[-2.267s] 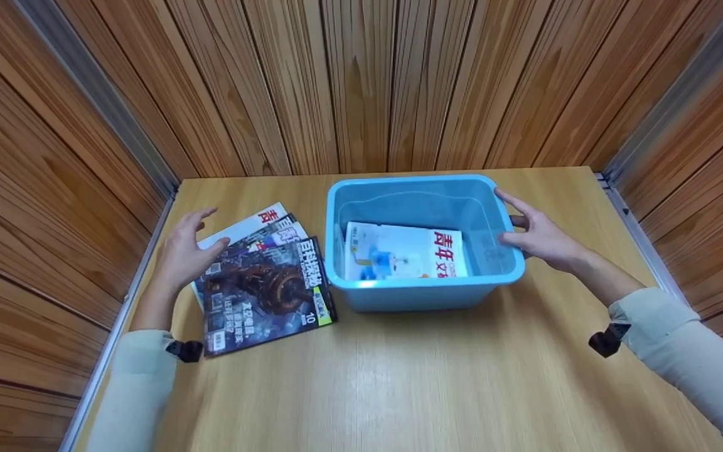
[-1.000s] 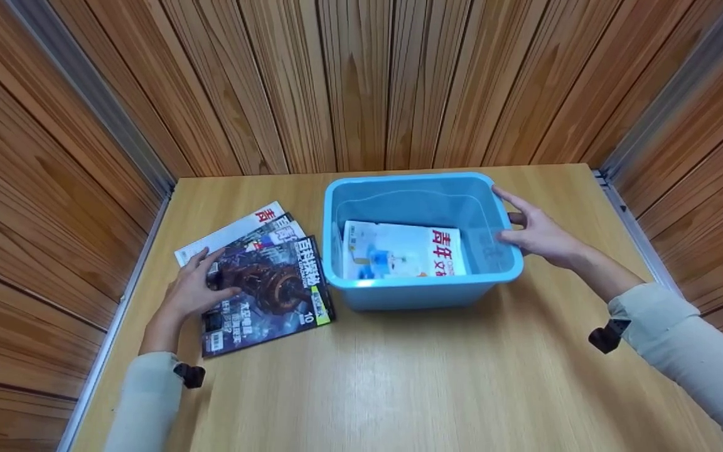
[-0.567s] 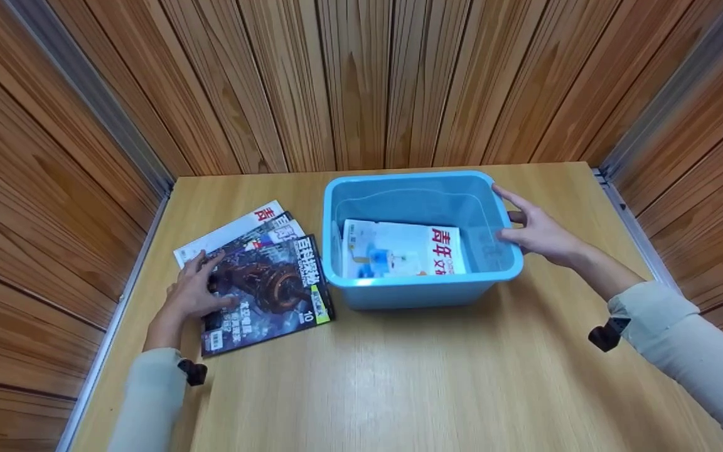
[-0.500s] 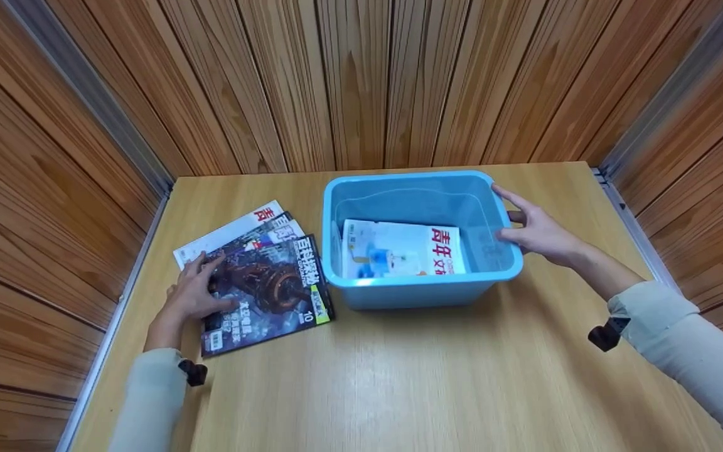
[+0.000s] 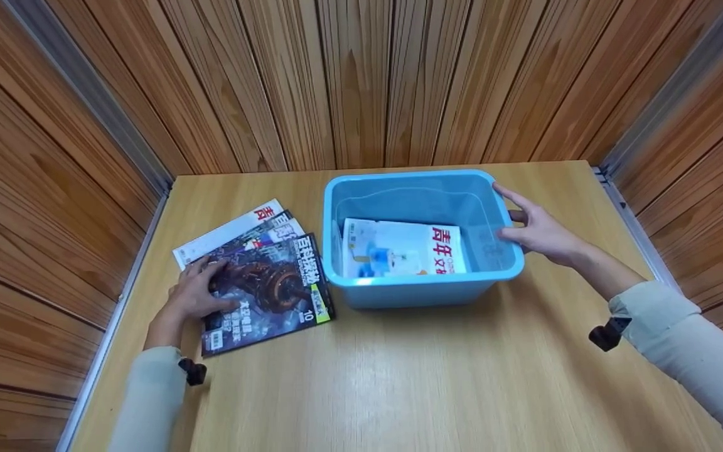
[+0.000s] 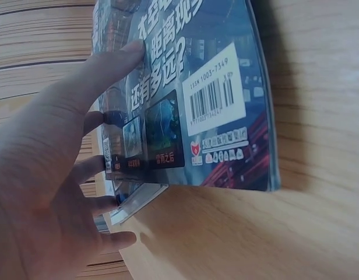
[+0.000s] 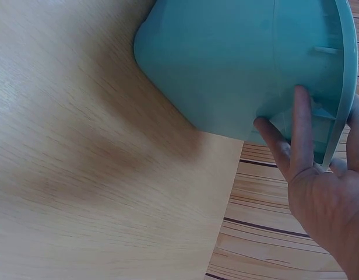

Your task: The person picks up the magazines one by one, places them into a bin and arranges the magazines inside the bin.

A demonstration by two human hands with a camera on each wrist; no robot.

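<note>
A dark magazine (image 5: 273, 289) tops a fanned pile of three at the table's left; a white one (image 5: 230, 229) with red characters lies lowest. My left hand (image 5: 195, 294) rests on the dark magazine (image 6: 214, 87). The thumb lies straight on the cover and the fingertips meet the pile's left edge, as the left hand (image 6: 45, 175) shows in the wrist view. My right hand (image 5: 540, 232) pinches the right rim of a blue plastic bin (image 5: 421, 285), thumb inside and fingers against the outer wall. The wrist view shows the bin (image 7: 226, 58) and that hand (image 7: 325, 198). A white magazine (image 5: 402, 250) lies flat inside the bin.
The light wooden table (image 5: 399, 376) is boxed in by wood-panelled walls (image 5: 361, 81) at the back and on both sides. The bin stands at the middle back, the pile just left of it. Bare tabletop runs along the front.
My left hand came down onto the dark magazine and its fingers have drawn together at the left edge. The right hand and the bin have stayed put.
</note>
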